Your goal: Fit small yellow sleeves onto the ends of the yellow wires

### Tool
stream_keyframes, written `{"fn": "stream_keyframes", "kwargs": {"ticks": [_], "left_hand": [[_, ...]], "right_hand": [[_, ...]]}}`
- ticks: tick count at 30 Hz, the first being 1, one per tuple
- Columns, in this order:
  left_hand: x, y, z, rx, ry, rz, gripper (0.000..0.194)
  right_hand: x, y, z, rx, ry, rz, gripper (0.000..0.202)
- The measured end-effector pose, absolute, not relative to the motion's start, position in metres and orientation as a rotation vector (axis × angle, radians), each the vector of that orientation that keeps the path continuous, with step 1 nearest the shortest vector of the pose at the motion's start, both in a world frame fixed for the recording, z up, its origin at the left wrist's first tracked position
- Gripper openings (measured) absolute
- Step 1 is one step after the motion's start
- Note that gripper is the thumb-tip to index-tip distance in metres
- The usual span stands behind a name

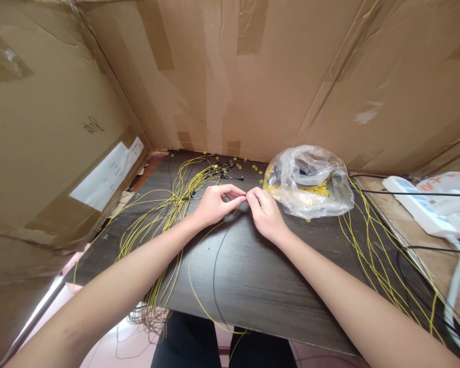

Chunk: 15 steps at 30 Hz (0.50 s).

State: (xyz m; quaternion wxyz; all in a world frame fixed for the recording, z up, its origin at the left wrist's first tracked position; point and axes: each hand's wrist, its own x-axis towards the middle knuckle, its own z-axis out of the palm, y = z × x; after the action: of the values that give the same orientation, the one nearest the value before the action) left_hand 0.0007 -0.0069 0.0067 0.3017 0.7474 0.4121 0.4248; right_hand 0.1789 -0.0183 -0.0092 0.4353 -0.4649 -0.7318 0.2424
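Observation:
My left hand (216, 205) and my right hand (266, 213) meet fingertip to fingertip over the dark tabletop (253, 286). Both are closed in a pinch around a small dark cable end (245, 196), mostly covered by the fingers. From beneath the left hand, a thin yellow wire (190, 271) and a black wire (214, 278) loop down towards the table's front edge. Left of my hands spreads a bundle of yellow wires (176, 207) with black connectors (226, 167) at the far ends. A clear plastic bag (310, 179) with small yellow pieces in it lies beside my right hand.
Small yellow pieces (255, 167) are scattered at the back, before a cardboard wall (214, 92). More yellow wires (364, 240) run along the right side. A white power strip (417, 204) and black cables lie at the far right. Wires hang over the front edge.

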Motion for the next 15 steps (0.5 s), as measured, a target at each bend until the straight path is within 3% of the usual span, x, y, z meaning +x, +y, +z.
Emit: {"fn": "stream_keyframes", "kwargs": {"ticks": [8, 15], "left_hand": [[-0.0002, -0.0073, 0.0058, 2.103, 1.039, 1.126, 0.013], [0.0004, -0.0048, 0.0046, 1.924, 1.066, 1.088, 0.018]], "right_hand": [[0.1785, -0.0178, -0.0095, -1.153, -1.817, 0.707, 0.048], [0.1786, -0.0195, -0.0075, -1.155, -1.8, 0.695, 0.032]]}}
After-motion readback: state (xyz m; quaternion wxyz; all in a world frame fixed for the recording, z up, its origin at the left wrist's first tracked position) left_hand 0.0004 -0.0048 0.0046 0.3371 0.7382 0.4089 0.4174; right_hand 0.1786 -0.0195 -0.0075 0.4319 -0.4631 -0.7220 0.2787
